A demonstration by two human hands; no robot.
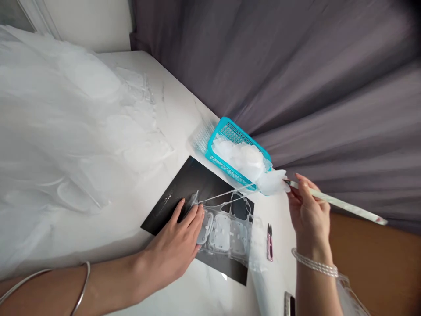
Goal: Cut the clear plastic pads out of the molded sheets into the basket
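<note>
My left hand [174, 239] lies flat on a black sheet [194, 182], its fingertips pressing on a clear, glue-like moulded film [222, 230]. A thin translucent strand [223, 195] stretches from under those fingers to a white translucent petal [271, 182]. That petal sits at the tip of a long white stick [338, 204] held in my right hand [307, 210]. Beside it, a teal plastic basket [223, 166] holds a heap of similar white petals [238, 156].
Small pink snips [269, 243] lie on the white marble table [171, 114] right of the film. White tulle [59, 109] piles up at the left, a dark phone edge [289, 305] shows at the bottom, and a grey-purple curtain [296, 79] hangs behind.
</note>
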